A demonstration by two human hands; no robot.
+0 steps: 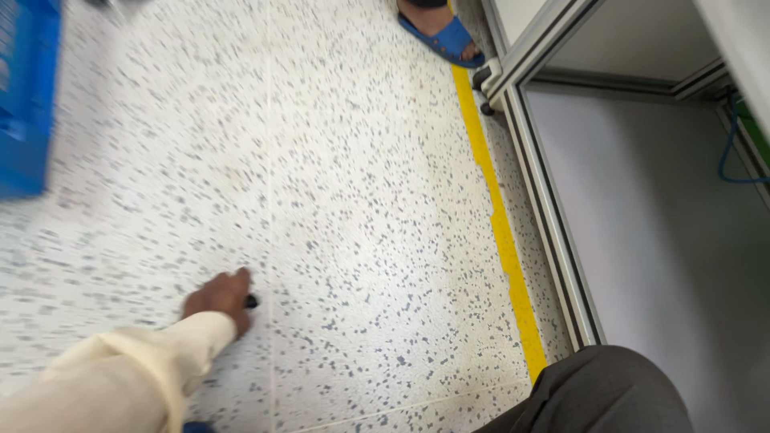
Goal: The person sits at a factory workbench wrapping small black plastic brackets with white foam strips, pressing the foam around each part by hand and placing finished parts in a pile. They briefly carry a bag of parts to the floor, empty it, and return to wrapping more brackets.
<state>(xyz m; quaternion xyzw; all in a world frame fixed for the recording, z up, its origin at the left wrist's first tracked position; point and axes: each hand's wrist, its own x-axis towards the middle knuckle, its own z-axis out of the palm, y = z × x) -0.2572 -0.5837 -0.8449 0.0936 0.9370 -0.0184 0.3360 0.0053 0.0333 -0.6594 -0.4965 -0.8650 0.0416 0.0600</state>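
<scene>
White speckled terrazzo floor (361, 200), tile joints visible. Yellow tape line (501, 232) runs along right side. Blue crate (24, 104) at left edge. Small black object (252, 301) under left hand (220, 298) fingertips. Aluminium frame (553, 232) with caster (484, 78) beside tape. Blue sandal (445, 36) at top.

No packages, labels, signs, screens

Left hand (220, 298) touching small black object (252, 302), speckled floor (361, 200)

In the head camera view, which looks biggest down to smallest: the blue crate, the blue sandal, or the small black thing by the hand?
1. Blue crate, though cut off by the frame edge.
2. Blue sandal, also partly cut off.
3. Small black object at the left hand fingertips, by far the smallest.
</scene>
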